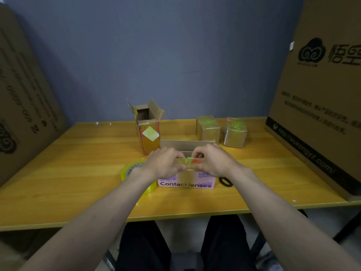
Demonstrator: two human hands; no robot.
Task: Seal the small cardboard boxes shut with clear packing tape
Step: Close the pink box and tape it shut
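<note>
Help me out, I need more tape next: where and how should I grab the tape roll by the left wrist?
Probably grip the tape roll by its outer rim on the left, coming from above and the left. It lies flat on the table, and the left hand and forearm cover its right part.

A yellow wooden table (pixel 78 173) is set against a plain blue-grey wall (pixel 156 55). Large printed cardboard cartons are propped at its left (pixel 21 106) and right (pixel 320 98). Pale floor (pixel 183 231) is glimpsed beneath.
</note>
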